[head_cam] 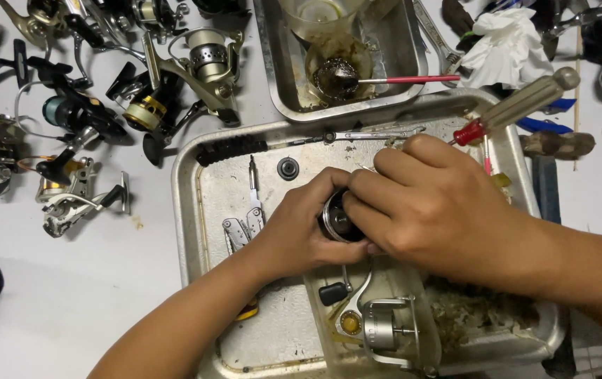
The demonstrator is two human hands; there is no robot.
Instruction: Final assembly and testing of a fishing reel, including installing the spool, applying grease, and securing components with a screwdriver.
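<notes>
Both hands meet over a metal tray point(187, 210). My left hand point(299, 228) cups a round dark-and-silver reel spool point(336, 219) from the left. My right hand point(431, 203) covers the spool from the right, fingers wrapped over its top. Below the hands lies a silver fishing reel body point(378, 326) with a black knob point(332, 293). A folding multi-tool point(245, 223) rests in the tray left of my left hand.
Several fishing reels point(154, 98) lie on the white table at upper left. A second tray point(283, 70) holds a greasy cup and a red-handled brush point(413, 79). A clear-handled screwdriver point(518, 105), a spanner point(364, 135), a black handle point(231, 149) and crumpled tissue point(508, 42) lie nearby.
</notes>
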